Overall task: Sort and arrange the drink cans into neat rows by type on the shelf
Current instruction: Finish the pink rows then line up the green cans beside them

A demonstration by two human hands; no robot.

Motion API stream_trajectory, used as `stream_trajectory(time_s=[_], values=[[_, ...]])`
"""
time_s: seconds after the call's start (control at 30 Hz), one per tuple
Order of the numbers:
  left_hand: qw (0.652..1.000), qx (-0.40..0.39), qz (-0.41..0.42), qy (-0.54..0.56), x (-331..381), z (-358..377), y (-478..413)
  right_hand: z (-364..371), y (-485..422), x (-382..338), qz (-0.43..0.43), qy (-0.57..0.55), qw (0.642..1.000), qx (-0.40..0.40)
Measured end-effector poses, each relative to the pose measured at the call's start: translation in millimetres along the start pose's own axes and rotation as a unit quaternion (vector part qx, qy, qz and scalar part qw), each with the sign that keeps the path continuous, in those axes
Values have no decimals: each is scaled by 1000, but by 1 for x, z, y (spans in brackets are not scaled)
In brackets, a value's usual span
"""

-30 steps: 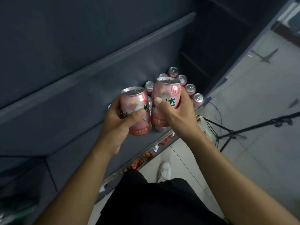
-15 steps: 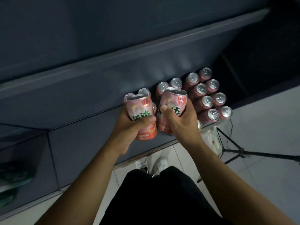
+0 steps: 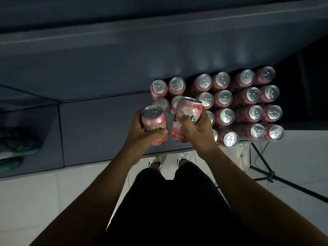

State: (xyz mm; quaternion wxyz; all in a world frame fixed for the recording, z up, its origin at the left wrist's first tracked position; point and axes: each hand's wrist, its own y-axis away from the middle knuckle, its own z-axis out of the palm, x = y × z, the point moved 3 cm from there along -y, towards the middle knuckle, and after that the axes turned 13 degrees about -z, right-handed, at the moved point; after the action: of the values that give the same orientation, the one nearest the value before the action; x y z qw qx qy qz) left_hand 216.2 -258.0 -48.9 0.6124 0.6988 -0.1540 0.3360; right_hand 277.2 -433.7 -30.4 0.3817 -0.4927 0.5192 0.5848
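My left hand grips a light pink can, held upright above the dark shelf. My right hand grips a second light pink can, tilted slightly left, touching the first. Behind them stand light pink cans in two short rows. To the right, darker red cans stand in several neat rows reaching the shelf's right end. My right hand hides parts of two cans near the shelf's front edge.
An upper shelf board overhangs the cans at the back. The shelf's left part is bare dark surface. On the white tiled floor at right stand a black tripod and a white bag. My shoes are below the shelf edge.
The view has swung down and right, bringing the whole block of cans into sight. Both hands still hold their pink cans, now lower and closer to the light pink rows.
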Motion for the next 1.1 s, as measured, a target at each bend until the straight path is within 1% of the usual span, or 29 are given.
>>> stream_trajectory(time_s=[0.17, 0.23, 0.27, 0.33, 0.4, 0.5, 0.6, 0.67, 0.87, 1.1], values=[[999, -10, -14, -42, -16, 3, -10, -6, -8, 17, 125, -75, 989, -2], [998, -12, -15, -52, -23, 7, -15, -7, -12, 19, 139, -60, 988, -30], [998, -11, -14, -59, -27, 9, -18, -8, -13, 21, 136, -41, 989, -46], [997, -6, -1, -79, -33, 12, -24, -9, -15, 24, 121, -6, 991, -52], [995, 12, 15, -100, -39, 16, -29, -10, -15, 30, 93, 27, 994, -44], [990, 61, 32, -122, -47, 22, -31, -12, -9, 42, 74, 94, 993, -12], [986, 99, 36, -133, -57, 25, -35, -11, -4, 53, 16, 236, 971, -17], [984, 108, 41, -135, -63, 26, -39, -8, -3, 57, 4, 304, 952, -29], [979, 130, 86, -131, -69, 32, -53, 0, -11, 69, 33, 336, 940, -48], [979, 129, 91, -132, -80, 33, -75, 13, -18, 87, 45, 330, 943, -28]])
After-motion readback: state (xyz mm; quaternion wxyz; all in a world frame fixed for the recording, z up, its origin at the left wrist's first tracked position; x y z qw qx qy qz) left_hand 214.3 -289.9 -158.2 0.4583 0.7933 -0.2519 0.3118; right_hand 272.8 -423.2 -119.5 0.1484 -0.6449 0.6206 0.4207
